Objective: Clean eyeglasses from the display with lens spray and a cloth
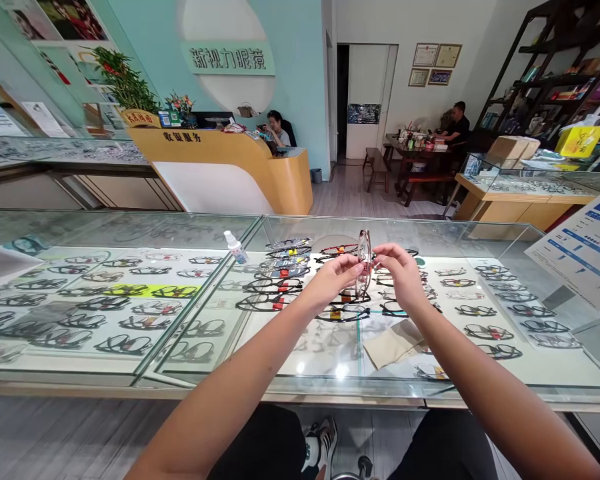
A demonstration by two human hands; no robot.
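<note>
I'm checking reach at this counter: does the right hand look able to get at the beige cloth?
Probably yes: the beige cloth lies close to the right hand, with nothing seen on top of it, though that hand is busy at the held-up glasses.

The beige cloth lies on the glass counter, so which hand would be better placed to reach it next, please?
Probably the right hand: the beige cloth lies nearer to it than to the left hand, beside the right forearm. Both hands are at the raised glasses, so neither looks free.
</note>
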